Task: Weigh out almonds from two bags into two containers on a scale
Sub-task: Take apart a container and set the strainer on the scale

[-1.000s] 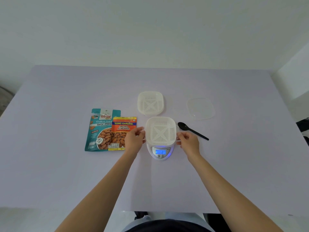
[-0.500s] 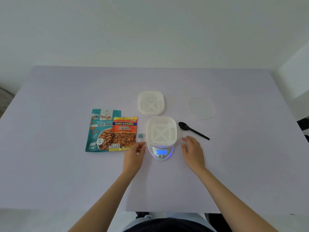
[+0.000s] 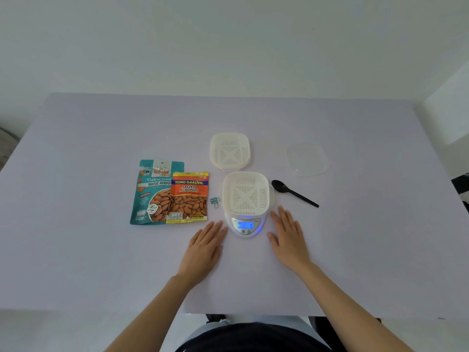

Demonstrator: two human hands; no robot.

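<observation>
1. A white slotted container [image 3: 245, 193] sits on a small scale [image 3: 245, 226] near the middle of a pale bench [image 3: 101, 250]. It is empty, and the scale's blue display reads 0.
2. A second container [image 3: 230, 151], also empty, stands on the bench just behind the first, a little to the left.
3. A clear lid [image 3: 306, 159] lies flat farther right, apart from both.
4. Two almond bags lie flat to the left of the scale, long axes running away from the person and tops at the far end. The orange bag [image 3: 189, 196] overlaps the right edge of the taller teal bag [image 3: 152, 191].
5. A small clip [image 3: 215, 201] lies between the orange bag and the scale.
6. A black spoon [image 3: 294, 193] lies at a diagonal to the right of the scale, its bowl nearest the container and its handle pointing right and toward the person.
7. The left hand [image 3: 205, 246] and right hand [image 3: 288, 235] lie palm down on the bench, one on each side of the scale, with fingers straight and holding nothing.
</observation>
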